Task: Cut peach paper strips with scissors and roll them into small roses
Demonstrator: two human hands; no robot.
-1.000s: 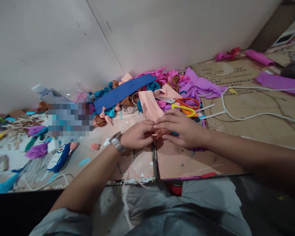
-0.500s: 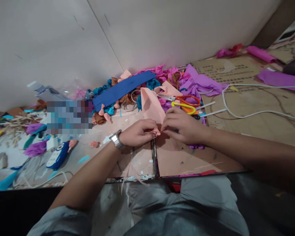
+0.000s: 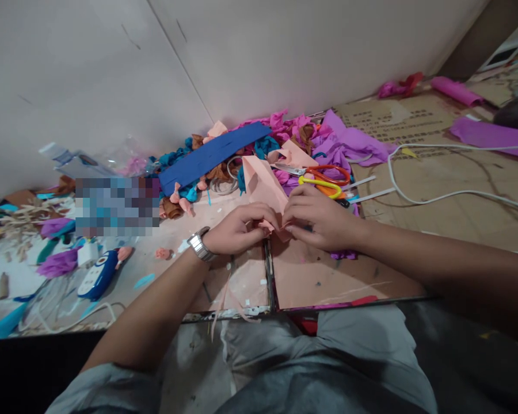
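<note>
A piece of peach crepe paper (image 3: 265,183) stands between my hands, its upper part rising toward the coloured pile and its lower end gathered at my fingertips. My left hand (image 3: 243,229), with a metal watch on the wrist, pinches the gathered end from the left. From the right, my right hand (image 3: 313,217) pinches the same paper with thumb and fingers close to the left fingertips. Orange-handled scissors (image 3: 328,173) and yellow-handled scissors (image 3: 322,185) lie just beyond my right hand.
A blue paper strip (image 3: 216,158) lies on the crumpled coloured paper along the wall. To the left are a blue-and-white device (image 3: 98,275), a small peach piece (image 3: 163,253) and a bottle (image 3: 75,161). A white cable (image 3: 449,198) crosses the cardboard at right.
The peach paper's gathered end now looks more spread between my fingertips, with a flap showing below them. The whole view has shifted slightly.
</note>
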